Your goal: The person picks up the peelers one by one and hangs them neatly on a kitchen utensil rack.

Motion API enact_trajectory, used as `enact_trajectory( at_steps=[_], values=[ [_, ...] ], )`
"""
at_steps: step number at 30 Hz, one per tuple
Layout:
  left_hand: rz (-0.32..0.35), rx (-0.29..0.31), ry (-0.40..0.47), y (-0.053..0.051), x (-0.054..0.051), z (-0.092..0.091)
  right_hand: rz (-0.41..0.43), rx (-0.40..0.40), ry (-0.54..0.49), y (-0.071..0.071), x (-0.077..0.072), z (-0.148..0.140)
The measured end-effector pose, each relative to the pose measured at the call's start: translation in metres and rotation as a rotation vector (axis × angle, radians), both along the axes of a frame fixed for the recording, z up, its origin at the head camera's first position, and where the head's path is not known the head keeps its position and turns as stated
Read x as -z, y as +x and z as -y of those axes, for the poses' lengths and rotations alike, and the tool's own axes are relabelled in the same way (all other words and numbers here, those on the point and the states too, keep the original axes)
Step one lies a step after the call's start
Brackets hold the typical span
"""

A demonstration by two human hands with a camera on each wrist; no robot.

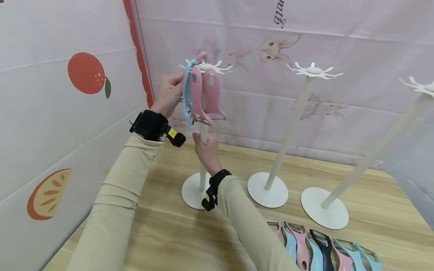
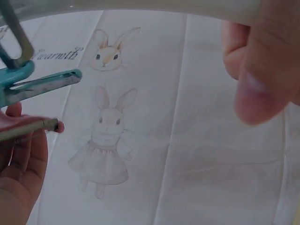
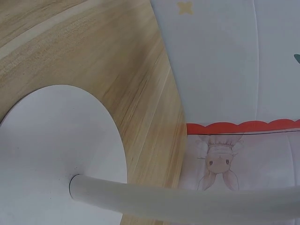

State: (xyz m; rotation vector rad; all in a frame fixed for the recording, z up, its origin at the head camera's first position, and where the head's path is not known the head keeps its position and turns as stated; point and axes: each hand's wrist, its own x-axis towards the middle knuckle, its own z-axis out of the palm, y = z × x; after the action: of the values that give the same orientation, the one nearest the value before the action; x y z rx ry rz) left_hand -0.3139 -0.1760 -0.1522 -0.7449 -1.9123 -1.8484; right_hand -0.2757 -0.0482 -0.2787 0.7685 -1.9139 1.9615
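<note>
At the left stand's white hook top (image 1: 205,67), my left hand (image 1: 169,94) pinches the edge of a light blue peeler (image 1: 186,90); its fingertips are partly hidden. Two pink peelers (image 1: 211,90) hang beside it, and a pink loop shows behind. My right hand (image 1: 207,152) grips the stand's white pole (image 1: 203,169) below them. The left wrist view has my left hand (image 2: 21,173) behind a pink peeler (image 2: 28,125), blue parts (image 2: 42,86) above, and my right hand (image 2: 272,70) at the pole. In the right wrist view the pole (image 3: 187,204) rises from its round base (image 3: 56,136).
Two more white stands, one in the middle (image 1: 288,128) and one at the right (image 1: 373,154), stand on the wooden table (image 1: 169,233). A row of pink, blue and black peelers (image 1: 317,250) lies at the front right. Printed cloth (image 1: 244,113) hangs behind.
</note>
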Motion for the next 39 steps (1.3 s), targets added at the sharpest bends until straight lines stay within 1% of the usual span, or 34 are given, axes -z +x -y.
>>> enact_trajectory(
  at_steps=[1, 5, 9, 12, 14, 17, 21, 24, 25, 28, 32, 34, 37, 39],
  values=[
    [-0.002, 0.012, -0.003, 0.000, 0.001, 0.000, 0.005, 0.003, -0.001, 0.003, -0.002, 0.000],
    [0.018, 0.058, -0.018, 0.002, 0.004, 0.002, 0.028, 0.010, 0.001, 0.005, -0.006, 0.003],
    [0.043, 0.083, -0.001, 0.002, 0.007, 0.003, 0.039, 0.005, 0.007, 0.006, -0.010, 0.002],
    [0.054, 0.085, 0.024, 0.003, 0.010, 0.002, 0.061, 0.010, 0.021, 0.005, -0.012, 0.001],
    [0.057, 0.089, 0.036, 0.004, 0.014, 0.001, 0.074, 0.020, 0.032, 0.005, -0.012, 0.000],
    [0.066, 0.114, 0.059, 0.005, 0.022, 0.001, 0.087, 0.032, 0.042, 0.003, -0.012, -0.001],
    [0.082, 0.119, 0.093, 0.009, 0.038, -0.001, 0.102, 0.034, 0.040, -0.012, -0.002, -0.003],
    [0.082, 0.071, 0.092, 0.014, 0.052, -0.001, 0.104, 0.050, 0.048, -0.025, 0.007, -0.003],
    [0.080, 0.052, 0.085, 0.016, 0.058, 0.000, 0.104, 0.059, 0.050, -0.026, 0.007, -0.004],
    [0.055, -0.025, 0.029, 0.022, 0.073, 0.002, 0.102, 0.067, 0.057, -0.029, 0.007, -0.005],
    [0.029, -0.118, -0.058, 0.031, 0.090, 0.003, 0.115, 0.014, 0.039, -0.027, 0.003, -0.006],
    [0.029, -0.139, -0.089, 0.035, 0.096, 0.002, 0.111, -0.012, 0.035, -0.026, 0.000, -0.006],
    [0.034, -0.141, -0.116, 0.039, 0.105, 0.000, 0.116, -0.040, 0.042, -0.025, -0.003, -0.007],
    [0.035, -0.136, -0.126, 0.041, 0.109, -0.002, 0.126, -0.040, 0.046, -0.024, -0.004, -0.008]
  ],
)
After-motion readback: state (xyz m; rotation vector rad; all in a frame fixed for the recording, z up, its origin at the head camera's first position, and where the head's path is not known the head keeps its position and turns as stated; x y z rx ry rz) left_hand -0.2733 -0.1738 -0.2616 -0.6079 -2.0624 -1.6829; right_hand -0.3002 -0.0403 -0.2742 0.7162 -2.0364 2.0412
